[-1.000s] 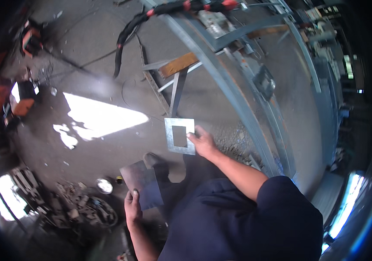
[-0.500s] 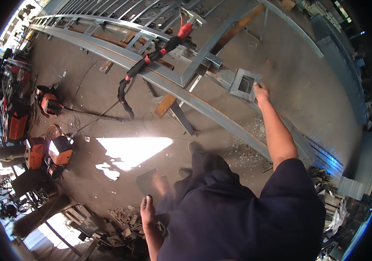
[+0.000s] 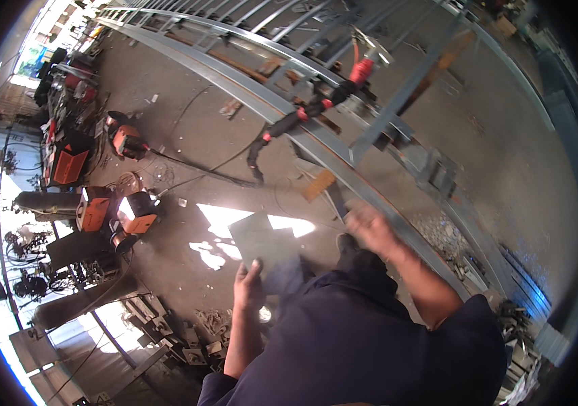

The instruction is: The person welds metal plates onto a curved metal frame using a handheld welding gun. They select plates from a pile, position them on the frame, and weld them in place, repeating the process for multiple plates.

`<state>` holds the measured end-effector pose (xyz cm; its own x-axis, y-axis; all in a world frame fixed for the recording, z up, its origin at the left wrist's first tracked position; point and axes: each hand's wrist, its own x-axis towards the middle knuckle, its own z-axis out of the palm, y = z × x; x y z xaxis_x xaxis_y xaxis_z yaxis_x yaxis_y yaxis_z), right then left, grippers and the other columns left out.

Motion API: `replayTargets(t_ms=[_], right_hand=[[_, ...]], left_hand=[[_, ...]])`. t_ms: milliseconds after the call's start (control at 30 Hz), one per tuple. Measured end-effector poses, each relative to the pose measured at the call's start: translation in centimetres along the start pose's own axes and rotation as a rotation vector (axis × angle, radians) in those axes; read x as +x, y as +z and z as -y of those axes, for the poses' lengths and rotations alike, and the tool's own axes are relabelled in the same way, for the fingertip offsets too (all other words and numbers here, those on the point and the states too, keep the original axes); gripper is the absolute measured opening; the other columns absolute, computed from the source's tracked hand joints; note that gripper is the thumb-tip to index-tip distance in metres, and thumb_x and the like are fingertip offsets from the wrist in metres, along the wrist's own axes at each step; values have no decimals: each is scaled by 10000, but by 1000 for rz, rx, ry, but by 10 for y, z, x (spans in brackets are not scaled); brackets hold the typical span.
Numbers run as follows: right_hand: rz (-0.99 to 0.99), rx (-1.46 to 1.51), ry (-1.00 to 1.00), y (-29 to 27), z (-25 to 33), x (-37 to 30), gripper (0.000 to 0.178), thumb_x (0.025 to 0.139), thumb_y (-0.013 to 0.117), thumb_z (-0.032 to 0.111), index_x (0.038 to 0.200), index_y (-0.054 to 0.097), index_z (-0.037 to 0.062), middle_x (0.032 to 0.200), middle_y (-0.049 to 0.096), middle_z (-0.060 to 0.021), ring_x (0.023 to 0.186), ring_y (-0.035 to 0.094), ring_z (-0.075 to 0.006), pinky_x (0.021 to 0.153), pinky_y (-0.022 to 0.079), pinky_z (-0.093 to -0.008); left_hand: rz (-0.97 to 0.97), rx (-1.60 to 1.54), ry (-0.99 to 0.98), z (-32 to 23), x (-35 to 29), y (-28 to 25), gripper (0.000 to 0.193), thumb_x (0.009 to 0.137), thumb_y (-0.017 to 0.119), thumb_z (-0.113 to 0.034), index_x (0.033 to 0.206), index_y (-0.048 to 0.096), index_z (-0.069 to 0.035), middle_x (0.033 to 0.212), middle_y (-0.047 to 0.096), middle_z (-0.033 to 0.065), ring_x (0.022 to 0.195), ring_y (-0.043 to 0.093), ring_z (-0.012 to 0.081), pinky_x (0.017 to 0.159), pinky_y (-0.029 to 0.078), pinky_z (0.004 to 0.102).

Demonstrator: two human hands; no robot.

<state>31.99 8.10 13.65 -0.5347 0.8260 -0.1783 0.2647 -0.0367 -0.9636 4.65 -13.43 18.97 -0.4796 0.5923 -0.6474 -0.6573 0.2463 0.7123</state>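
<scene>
My left hand (image 3: 249, 283) grips a flat grey metal plate (image 3: 260, 237) by its near edge, its thumb on top. The plate is held out over the floor in front of my left leg. My right hand (image 3: 371, 229) hovers next to the long steel beam (image 3: 339, 166), smeared by motion, so its fingers cannot be made out. Farther right, a grey metal plate with a square opening (image 3: 437, 172) rests on a steel section, apart from my right hand. A black cable wrapped with red bands (image 3: 312, 108) lies across the beam.
Long steel bars form a frame (image 3: 262, 37) at the far side. Orange machines (image 3: 93, 208) stand on the left with cables on the floor. Metal offcuts (image 3: 167, 331) are heaped at the lower left. A steel stand with a rusty plate (image 3: 319, 185) supports the beam.
My right hand has left the plate with the opening and come back toward my body. My left hand has raised its plate. The view has swung left.
</scene>
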Motion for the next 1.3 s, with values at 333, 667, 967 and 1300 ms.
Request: replayTargets(t_ms=[333,667,967,1300], right_hand=[[379,336,319,217,100,88,315,985,710,213,1224,673,12,1055,699,-6,936,610,-90,838,517,-269],[-371,964,444,237,123,314,114,997,667,217,1048,644,118,966,675,-3,888,658,-174,834,577,-355],[-657,1658,200,155,54,623,201,1051,600,225,1064,593,25,968,672,-74,873,668,-205,805,631,-310],[-513,958,286,260,84,676,268,1044,597,213,1256,561,53,1117,631,-73,1001,668,-194,890,579,-355]], left_hand=[[-98,83,134,-105,104,-88,376,1027,651,-308,1255,612,-12,1100,675,48,951,621,139,822,509,289],[-150,112,156,-255,196,-216,424,1031,644,-342,1276,606,2,1071,676,50,861,628,124,684,517,261],[-117,353,-68,-347,303,-195,335,1059,592,-322,1223,628,-32,1075,675,26,881,605,109,742,493,268],[-119,544,-80,-463,436,-146,417,1048,593,-365,1217,634,14,1039,678,45,885,589,99,810,495,278]])
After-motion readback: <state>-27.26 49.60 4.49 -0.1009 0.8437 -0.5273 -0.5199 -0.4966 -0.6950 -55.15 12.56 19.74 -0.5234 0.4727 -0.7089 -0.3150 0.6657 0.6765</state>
